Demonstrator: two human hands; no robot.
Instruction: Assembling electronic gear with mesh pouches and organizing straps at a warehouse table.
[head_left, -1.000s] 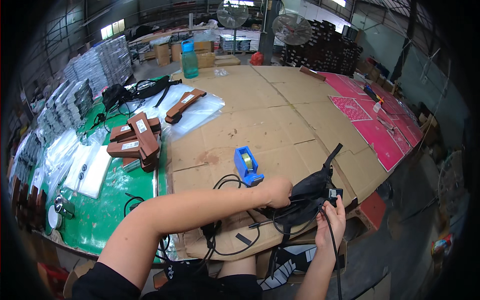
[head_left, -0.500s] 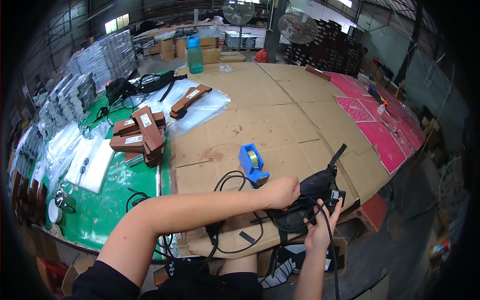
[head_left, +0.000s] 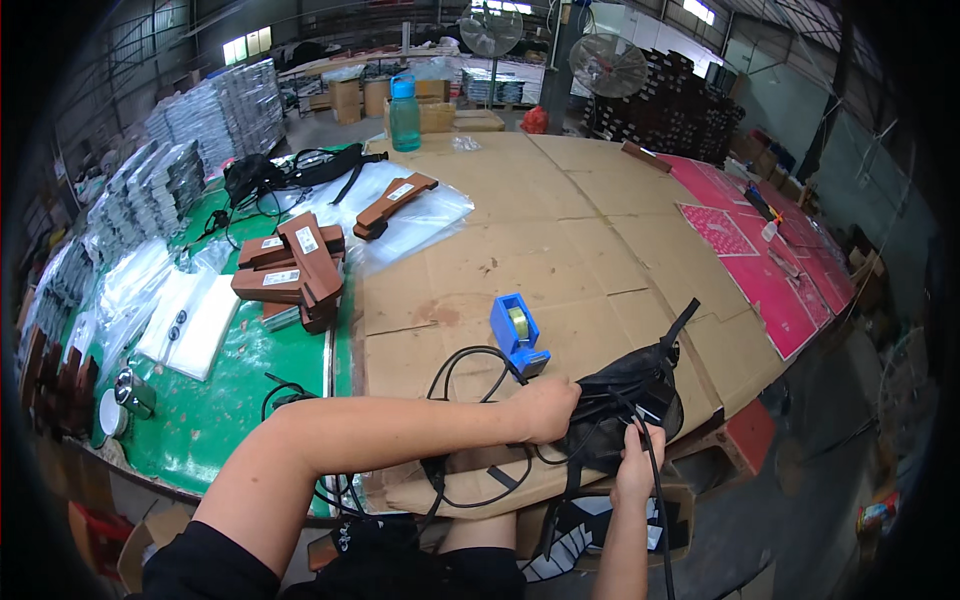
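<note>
A black mesh bag with a strap lies at the near right edge of the cardboard-covered table. My left hand is closed in a fist at the bag's left edge, gripping its fabric. My right hand holds a small black boxy device against the bag's opening; the bag partly hides it. A black cable runs from there past my right wrist and downward. More black cable lies in loops under and beside my left forearm. Just beyond my left hand stands a blue tape dispenser.
Brown wooden pieces are stacked on the green tabletop at left, near clear plastic sheets. A teal bottle stands at the far edge. Pink sheeting covers the right side. A red stool is below the near right edge.
The boxy device has gone from outside the bag's right side to its opening, largely covered now. My right hand has shifted slightly left and down; my left hand moved a little left.
</note>
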